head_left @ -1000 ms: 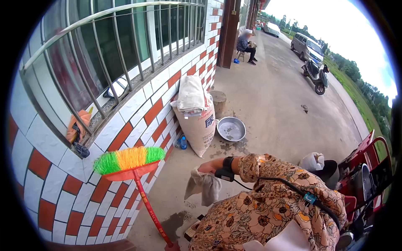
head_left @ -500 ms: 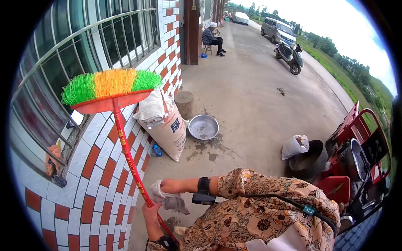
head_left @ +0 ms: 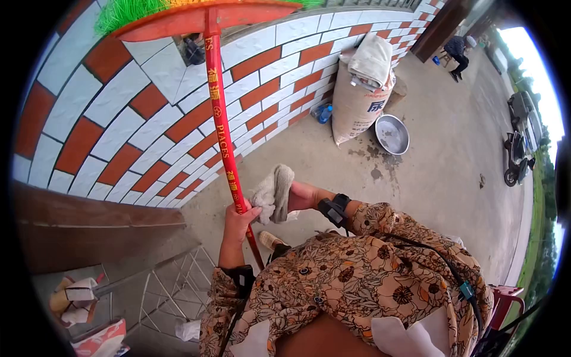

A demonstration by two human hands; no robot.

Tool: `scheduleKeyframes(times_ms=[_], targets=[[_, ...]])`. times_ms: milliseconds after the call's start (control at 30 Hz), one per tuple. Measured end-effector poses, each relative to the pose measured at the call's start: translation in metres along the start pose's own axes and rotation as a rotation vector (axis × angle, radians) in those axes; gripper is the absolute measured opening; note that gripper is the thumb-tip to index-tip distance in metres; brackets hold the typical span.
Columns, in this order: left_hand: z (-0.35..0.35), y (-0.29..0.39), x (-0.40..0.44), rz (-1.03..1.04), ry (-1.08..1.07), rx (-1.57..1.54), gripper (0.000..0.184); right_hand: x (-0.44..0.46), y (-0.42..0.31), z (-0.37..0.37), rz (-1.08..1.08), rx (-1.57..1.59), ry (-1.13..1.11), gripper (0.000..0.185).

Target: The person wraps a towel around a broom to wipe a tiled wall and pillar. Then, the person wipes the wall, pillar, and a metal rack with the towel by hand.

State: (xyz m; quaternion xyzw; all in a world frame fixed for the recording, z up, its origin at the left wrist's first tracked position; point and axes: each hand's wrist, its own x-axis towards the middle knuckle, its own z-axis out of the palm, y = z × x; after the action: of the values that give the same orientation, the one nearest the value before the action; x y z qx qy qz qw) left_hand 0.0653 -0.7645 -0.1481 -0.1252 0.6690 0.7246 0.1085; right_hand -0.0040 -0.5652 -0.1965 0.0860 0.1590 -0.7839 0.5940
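My left hand (head_left: 238, 221) is wrapped round the red handle of a broom (head_left: 221, 128), its thumb against the edge of a grey-white cloth (head_left: 273, 193). The broom stands head up, its green and orange bristles cut off by the top of the view. Just right of the handle, my right hand (head_left: 303, 196) holds the bunched cloth, which hides part of the fingers. Both wrists wear black straps.
A white sack (head_left: 357, 113) with a folded cloth on top leans by the tiled wall (head_left: 143, 119), beside a blue bottle (head_left: 325, 114) and a metal basin (head_left: 392, 134). A wire rack (head_left: 175, 285) stands lower left. Farther off, a person (head_left: 457, 53) sits near a parked scooter (head_left: 516, 156).
The view has swung left and down. My left hand, out of sight at first, came onto the broom handle. My right hand has brought the cloth up beside the handle.
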Motion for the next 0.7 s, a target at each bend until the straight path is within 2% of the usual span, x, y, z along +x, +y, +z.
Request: scheduleKeyframes(times_ms=[33,100,133,200,233,300,333,400,467,500,567,600,633,700], targets=[[-0.012,0.000,-0.009,0.001,0.049,0.037,0.028,0.030,0.006,0.012,0.047,0.025,-0.020,0.049],[-0.046,-0.017,-0.022,-0.050,0.120,0.076,0.025,0.088,0.017,0.037,-0.128,-0.256,-0.060,0.038],[-0.061,-0.020,-0.024,-0.060,0.136,0.080,0.025,0.110,0.021,0.048,-0.114,-0.248,-0.068,0.038],[-0.082,-0.023,-0.042,-0.101,0.311,0.136,0.020,0.139,0.030,0.062,-0.134,-0.616,-0.019,0.031],[-0.096,-0.032,-0.050,-0.115,0.324,0.138,0.020,0.151,0.035,0.065,-0.120,-0.604,-0.025,0.031],[-0.123,-0.051,-0.061,-0.023,0.499,-0.029,0.020,0.172,0.032,0.065,-0.304,-0.181,0.194,0.026],[-0.136,-0.057,-0.071,-0.029,0.513,-0.034,0.020,0.180,0.021,0.060,-0.378,-0.098,0.209,0.027],[-0.147,-0.064,-0.104,-0.216,0.610,0.098,0.015,0.183,-0.017,0.030,-0.391,0.067,0.153,0.028],[-0.154,-0.072,-0.127,-0.259,0.641,0.086,0.013,0.171,-0.070,0.029,-0.492,0.190,0.223,0.032],[-0.154,-0.075,-0.135,-0.297,0.662,0.077,0.012,0.170,-0.103,0.014,-0.596,0.155,0.202,0.034],[-0.149,-0.076,-0.149,-0.307,0.700,0.025,0.013,0.146,-0.169,0.036,-0.813,0.101,0.352,0.035],[-0.145,-0.076,-0.153,-0.318,0.727,-0.013,0.013,0.135,-0.206,0.039,-0.888,0.090,0.333,0.034],[-0.143,-0.079,-0.157,-0.311,0.741,-0.018,0.013,0.130,-0.242,0.032,-1.076,-0.060,0.215,0.032],[-0.133,-0.087,-0.159,-0.261,0.811,-0.006,0.014,0.120,-0.308,0.022,-1.400,-0.224,0.405,0.034]])
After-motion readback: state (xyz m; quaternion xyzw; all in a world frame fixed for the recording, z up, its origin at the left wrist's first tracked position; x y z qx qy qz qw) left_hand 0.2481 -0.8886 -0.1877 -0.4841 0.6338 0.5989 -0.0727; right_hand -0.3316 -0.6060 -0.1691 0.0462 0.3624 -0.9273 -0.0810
